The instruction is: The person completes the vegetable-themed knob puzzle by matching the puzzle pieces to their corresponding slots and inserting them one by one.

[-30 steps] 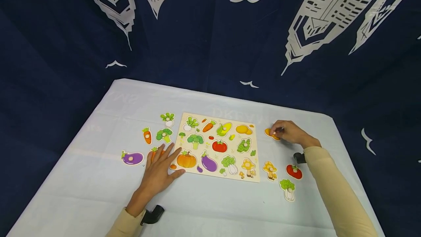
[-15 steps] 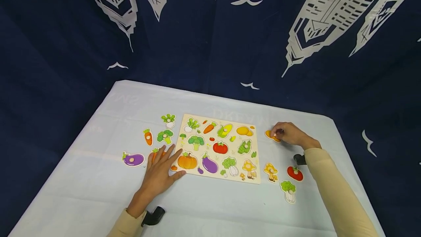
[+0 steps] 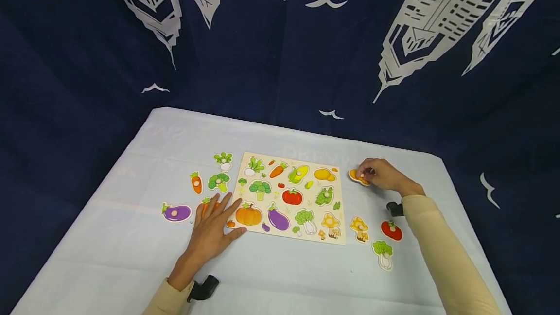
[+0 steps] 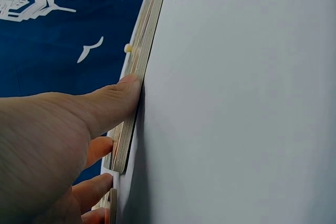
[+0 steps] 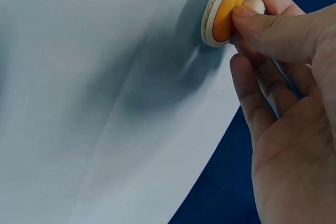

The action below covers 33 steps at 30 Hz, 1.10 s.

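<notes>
My right hand pinches the knob of an orange potato-shaped puzzle piece right of the board. In the right wrist view the piece is tilted and casts a shadow on the cloth. My left hand, fingers spread, rests at the lower left corner of a wooden vegetable puzzle board. Its thumb touches the board's edge in the left wrist view. The fingers partly cover a pumpkin piece. On the board, the yellow potato picture lies at the upper right.
Left of the board lie the radish, carrot, broccoli and eggplant pieces. Mushroom, tomato and leafy cabbage pieces lie on the right. A dark blue curtain hangs behind the white-covered table.
My right hand has drawn the potato piece slightly up and left, toward the board. The left hand stays in place on the board's corner.
</notes>
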Each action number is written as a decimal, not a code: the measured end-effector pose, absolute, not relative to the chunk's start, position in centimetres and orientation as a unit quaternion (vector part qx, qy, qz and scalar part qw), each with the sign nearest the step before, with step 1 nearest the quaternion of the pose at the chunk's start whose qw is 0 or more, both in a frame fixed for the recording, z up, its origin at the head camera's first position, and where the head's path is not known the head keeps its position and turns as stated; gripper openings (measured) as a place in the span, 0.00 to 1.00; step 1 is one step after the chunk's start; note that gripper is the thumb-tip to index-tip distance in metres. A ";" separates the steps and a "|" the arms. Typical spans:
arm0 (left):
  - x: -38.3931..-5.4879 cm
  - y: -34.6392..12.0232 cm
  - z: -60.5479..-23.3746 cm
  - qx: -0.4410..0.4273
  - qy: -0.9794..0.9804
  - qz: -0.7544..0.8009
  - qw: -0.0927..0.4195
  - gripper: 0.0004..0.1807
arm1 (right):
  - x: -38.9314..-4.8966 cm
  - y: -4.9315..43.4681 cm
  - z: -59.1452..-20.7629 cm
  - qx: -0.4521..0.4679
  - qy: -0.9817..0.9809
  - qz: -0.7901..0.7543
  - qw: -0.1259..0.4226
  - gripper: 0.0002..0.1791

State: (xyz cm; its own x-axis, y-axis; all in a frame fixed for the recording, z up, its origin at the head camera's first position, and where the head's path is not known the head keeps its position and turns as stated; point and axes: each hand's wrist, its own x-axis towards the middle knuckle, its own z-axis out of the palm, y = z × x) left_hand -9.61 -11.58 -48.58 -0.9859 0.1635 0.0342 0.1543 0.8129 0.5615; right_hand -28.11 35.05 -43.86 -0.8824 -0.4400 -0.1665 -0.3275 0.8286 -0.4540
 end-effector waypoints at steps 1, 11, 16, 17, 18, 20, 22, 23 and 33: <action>-9.6 -11.6 -48.6 0.083 0.952 0.294 0.008 0.41 | -28.2 34.8 -43.8 -0.206 0.946 -0.211 0.131 0.15; -9.4 -11.6 -48.7 0.083 0.950 0.300 0.011 0.41 | -28.2 32.1 -42.6 -0.247 0.939 -0.206 0.122 0.16; -9.6 -11.6 -48.6 0.083 0.952 0.294 0.010 0.41 | -28.3 30.8 -42.1 -0.272 0.933 -0.207 0.116 0.15; -9.6 -11.6 -48.6 0.084 0.952 0.295 0.010 0.41 | -28.4 30.5 -42.1 -0.275 0.931 -0.209 0.117 0.15; -9.6 -11.6 -48.6 0.083 0.952 0.295 0.010 0.41 | -28.4 30.3 -42.1 -0.276 0.930 -0.211 0.119 0.15; -9.6 -11.6 -48.6 0.083 0.951 0.296 0.010 0.41 | -28.5 29.9 -42.1 -0.281 0.928 -0.212 0.121 0.16; -9.6 -11.6 -48.6 0.083 0.951 0.297 0.010 0.41 | -28.6 29.5 -42.2 -0.286 0.926 -0.214 0.125 0.17; -9.6 -11.6 -48.6 0.083 0.951 0.297 0.010 0.41 | -28.6 29.3 -42.2 -0.286 0.925 -0.216 0.127 0.17; -9.6 -11.6 -48.6 0.084 0.952 0.296 0.007 0.41 | -29.2 27.6 -42.9 -0.292 0.920 -0.217 0.148 0.18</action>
